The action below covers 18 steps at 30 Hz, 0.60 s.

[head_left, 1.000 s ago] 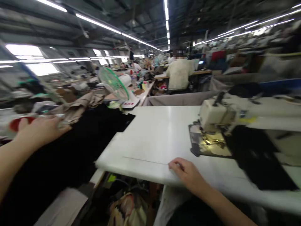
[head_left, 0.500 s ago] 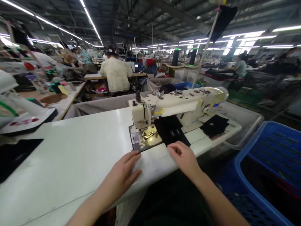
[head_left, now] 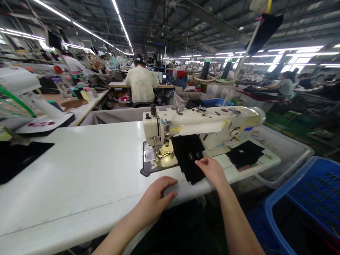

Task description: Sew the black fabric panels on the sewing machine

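1. The left hand [head_left: 155,198] had moved rightward from the metal plate [head_left: 156,165] and lay at the white table's [head_left: 87,163] front edge, thumb and fingers spread.
2. The black fabric [head_left: 186,152] lay just right of the plate, partly beneath the sewing machine [head_left: 195,118].
3. The right hand [head_left: 214,170] had shifted onto the fabric's right edge, fingers bunched; whether they pinched it, I couldn't tell.
4. Farther right, black pieces [head_left: 251,156] bore a small pale patch.
5. The blue display [head_left: 248,129] was too small to read.

Long strip lights [head_left: 125,30] under a dark beamed ceiling [head_left: 212,24], bright windows [head_left: 274,65] at right, green floor [head_left: 276,122] below
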Tool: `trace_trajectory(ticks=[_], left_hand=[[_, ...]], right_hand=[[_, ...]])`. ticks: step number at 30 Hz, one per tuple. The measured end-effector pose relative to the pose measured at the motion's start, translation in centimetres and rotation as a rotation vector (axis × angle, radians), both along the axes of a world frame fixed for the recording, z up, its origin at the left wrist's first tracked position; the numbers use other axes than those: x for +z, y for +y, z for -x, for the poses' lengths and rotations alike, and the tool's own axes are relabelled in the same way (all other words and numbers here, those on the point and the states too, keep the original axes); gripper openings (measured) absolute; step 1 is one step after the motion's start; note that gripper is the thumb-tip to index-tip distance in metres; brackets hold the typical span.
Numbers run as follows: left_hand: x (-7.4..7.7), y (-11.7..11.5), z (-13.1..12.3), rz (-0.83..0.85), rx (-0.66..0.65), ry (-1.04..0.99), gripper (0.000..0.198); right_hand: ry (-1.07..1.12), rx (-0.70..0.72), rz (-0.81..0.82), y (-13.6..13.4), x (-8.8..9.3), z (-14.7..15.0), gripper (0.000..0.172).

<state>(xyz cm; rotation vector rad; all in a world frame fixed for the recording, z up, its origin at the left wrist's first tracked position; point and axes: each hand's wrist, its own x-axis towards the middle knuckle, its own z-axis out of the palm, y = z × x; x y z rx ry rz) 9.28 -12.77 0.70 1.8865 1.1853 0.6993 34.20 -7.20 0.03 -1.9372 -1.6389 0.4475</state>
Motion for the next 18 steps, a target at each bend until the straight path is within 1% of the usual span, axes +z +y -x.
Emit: trace_trajectory(ticks=[4, 7, 9, 10, 12, 14, 15, 16, 17, 18], left_hand=[[0.0, 0.1, -0.6, 0.008, -0.022, 0.021, 0.031], [-0.4, -0.1, -0.5, -0.035, -0.039, 0.062, 0.029], [0.0, -0.3, -0.3, -0.144, -0.03, 0.094, 0.032], [0.5, -0.4, -0.2, -0.242, -0.023, 0.108, 0.037], [2.3, -0.5, -0.1, -0.489, -0.042, 0.149, 0.05], [4.9, -0.4, -0.3, -0.691, -0.124, 0.22, 0.063], [6.3, -0.2, -0.5, -0.732, -0.181, 0.264, 0.066], [7.6, 0.2, -0.6, -0.729, -0.231, 0.303, 0.066], [8.7, 0.6, -0.7, -0.685, -0.28, 0.335, 0.062], [9.5, 1.1, -0.7, -0.597, -0.33, 0.365, 0.052]], right_hand=[[-0.036, -0.001, -0.067, 0.2, 0.3, 0.4, 0.019], [-0.098, -0.023, -0.189, -0.2, 1.5, 0.5, 0.011], [-0.13, 0.016, -0.258, -0.7, 2.7, 0.3, 0.008], [-0.159, 0.072, -0.297, -1.1, 3.4, 0.2, 0.008], [-0.263, 0.251, -0.392, -2.1, 5.1, 0.0, 0.009], [-0.388, 0.471, -0.493, -3.7, 6.7, 0.2, 0.012], [-0.427, 0.568, -0.529, -4.5, 7.5, 0.4, 0.014], [-0.435, 0.641, -0.542, -5.4, 8.2, 0.7, 0.015], [-0.414, 0.697, -0.539, -6.3, 8.8, 1.0, 0.016], [-0.366, 0.731, -0.522, -7.0, 9.2, 1.2, 0.017]])
